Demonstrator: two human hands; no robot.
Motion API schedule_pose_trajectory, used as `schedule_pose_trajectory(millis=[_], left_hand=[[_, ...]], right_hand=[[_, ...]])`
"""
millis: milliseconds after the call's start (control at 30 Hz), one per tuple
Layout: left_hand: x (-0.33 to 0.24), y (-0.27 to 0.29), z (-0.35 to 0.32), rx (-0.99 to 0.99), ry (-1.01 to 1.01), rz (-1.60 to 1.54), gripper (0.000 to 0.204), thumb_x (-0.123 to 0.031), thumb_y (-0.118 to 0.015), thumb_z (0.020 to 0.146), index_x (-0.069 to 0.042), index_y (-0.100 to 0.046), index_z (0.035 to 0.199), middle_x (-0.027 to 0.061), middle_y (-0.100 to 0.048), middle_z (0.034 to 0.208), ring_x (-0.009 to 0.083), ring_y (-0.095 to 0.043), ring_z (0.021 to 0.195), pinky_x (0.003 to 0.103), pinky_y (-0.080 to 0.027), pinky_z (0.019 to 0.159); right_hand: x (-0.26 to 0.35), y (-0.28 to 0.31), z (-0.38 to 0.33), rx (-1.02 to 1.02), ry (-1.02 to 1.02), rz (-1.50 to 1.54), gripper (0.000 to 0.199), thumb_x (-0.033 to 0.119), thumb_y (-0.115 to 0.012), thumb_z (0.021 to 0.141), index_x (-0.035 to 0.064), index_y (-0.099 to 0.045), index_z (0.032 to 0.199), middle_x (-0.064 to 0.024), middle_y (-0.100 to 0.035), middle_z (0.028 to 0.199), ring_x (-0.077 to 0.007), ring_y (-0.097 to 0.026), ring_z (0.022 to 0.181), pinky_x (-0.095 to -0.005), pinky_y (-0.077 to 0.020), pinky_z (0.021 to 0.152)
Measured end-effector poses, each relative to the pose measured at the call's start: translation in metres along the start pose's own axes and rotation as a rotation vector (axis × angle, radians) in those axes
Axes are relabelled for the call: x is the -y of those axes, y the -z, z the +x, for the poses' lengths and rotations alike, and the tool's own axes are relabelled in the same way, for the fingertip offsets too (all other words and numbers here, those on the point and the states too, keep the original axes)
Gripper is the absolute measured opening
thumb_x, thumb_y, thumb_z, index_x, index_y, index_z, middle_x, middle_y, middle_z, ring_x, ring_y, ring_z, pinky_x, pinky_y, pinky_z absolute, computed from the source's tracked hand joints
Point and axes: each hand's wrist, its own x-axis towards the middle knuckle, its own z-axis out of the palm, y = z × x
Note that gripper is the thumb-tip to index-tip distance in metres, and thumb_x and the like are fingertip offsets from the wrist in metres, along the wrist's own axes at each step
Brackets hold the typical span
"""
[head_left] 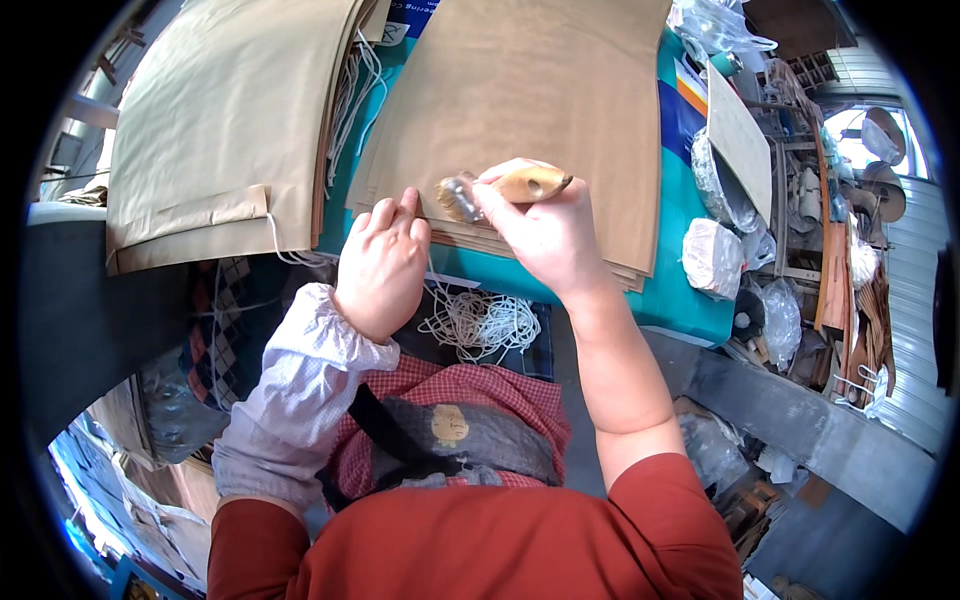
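Two stacks of flat brown paper bags point(520, 110) cover a teal bench point(690, 200), the left stack point(220, 120) trailing white cord handles. At the far edge lies a blue-and-white printed label point(410, 15). On the right, clear plastic-wrapped bundles point(712, 257) sit beside a blue and orange printed sheet point(685, 100).

Right hand point(535, 225) closed around a wooden-handled brush point(505, 188), bristles down on the near edge of a stack of brown paper sheets point(540, 110). Left hand point(382, 262) pressed flat on that edge, fingers point(385, 215) spread. Bundle of white string point(480, 322) just below, on the teal surface point(690, 290). Second brown stack point(220, 120) at left.
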Motion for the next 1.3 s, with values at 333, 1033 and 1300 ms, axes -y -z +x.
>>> schedule_pose_trajectory(millis=[333, 1033, 1300], left_hand=[[-0.004, 0.008, 0.006, 0.039, 0.001, -0.022, 0.022, 0.000, -0.054, 0.070, 0.005, -0.056, 0.091, 0.0216, -0.056, 0.125, 0.0326, -0.054, 0.104, 0.040, -0.043, 0.090], [-0.060, 0.102, -0.043, 0.458, 0.201, -1.522, 0.004, -0.003, -0.051, 0.093, 0.001, -0.049, 0.095, 0.0044, -0.055, 0.078, 0.0084, -0.049, 0.067, 0.023, -0.040, 0.061], [-0.055, 0.169, -0.040, 0.325, -0.458, -1.044, 0.017, -0.001, -0.068, 0.070, 0.001, -0.065, 0.087, 0.0077, -0.061, 0.064, 0.0238, -0.059, 0.052, 0.033, -0.044, 0.045]], right_hand=[[-0.059, 0.118, -0.053, -0.233, -0.309, -0.483, 0.013, 0.011, -0.066, 0.075, -0.0003, -0.062, 0.069, -0.0136, -0.062, 0.062, -0.0268, -0.065, 0.059, -0.0355, -0.0486, 0.054], [-0.013, 0.153, -0.158, -0.232, -0.052, -0.586, 0.029, 0.002, -0.061, 0.084, 0.0019, -0.064, 0.112, -0.0157, -0.062, 0.114, -0.0290, -0.060, 0.106, -0.0368, -0.0477, 0.092], [0.077, 0.042, -0.164, 0.396, 0.077, 0.603, 0.012, 0.011, -0.058, 0.090, 0.0021, -0.063, 0.096, -0.0108, -0.059, 0.080, -0.0273, -0.058, 0.071, -0.0354, -0.0461, 0.063]])
